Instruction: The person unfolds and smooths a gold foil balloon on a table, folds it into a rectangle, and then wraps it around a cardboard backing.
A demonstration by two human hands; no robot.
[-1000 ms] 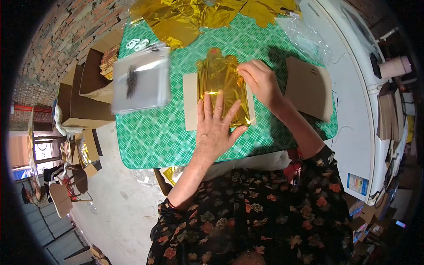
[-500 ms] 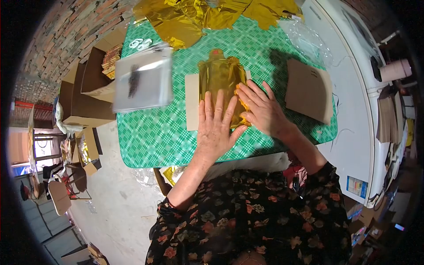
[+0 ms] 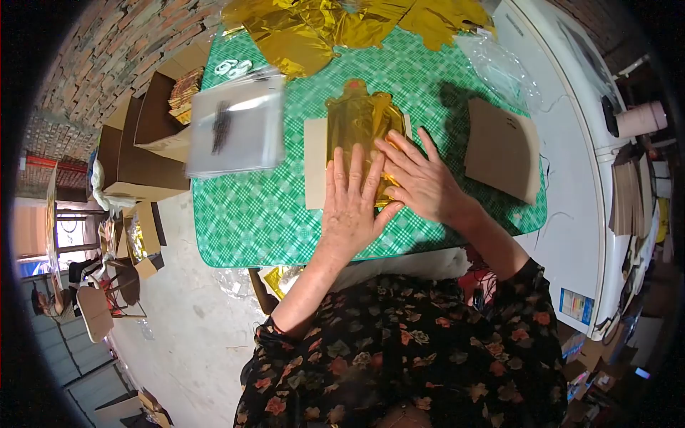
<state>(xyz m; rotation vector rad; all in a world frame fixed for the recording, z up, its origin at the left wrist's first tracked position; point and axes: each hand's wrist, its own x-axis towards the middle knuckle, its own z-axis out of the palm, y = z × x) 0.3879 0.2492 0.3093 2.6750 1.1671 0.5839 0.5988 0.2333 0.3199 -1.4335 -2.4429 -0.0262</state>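
A folded gold foil piece (image 3: 362, 114) with a small red spot at its top lies over a cardboard sheet (image 3: 315, 167) on the green checked table (image 3: 242, 228). Flat on the foil's lower left part rests my left hand (image 3: 351, 207), fingers stretched out. My right hand (image 3: 424, 182) presses on the foil's right side, its fingers spread and pointing up and left. The foil's lower edge is partly hidden by both hands.
Clear plastic sleeves (image 3: 246, 128) lie at the left, beside open cardboard boxes (image 3: 143, 160). Cardboard sheets (image 3: 501, 150) are at the right, below a crumpled clear bag (image 3: 499, 68). More gold foil (image 3: 357, 25) covers the table's far edge. A white fridge (image 3: 571, 214) stands right.
My right hand has moved left, further onto the foil, whose bulging right edge now lies flatter or is covered. My left hand stays flat on it. The view has shifted slightly.
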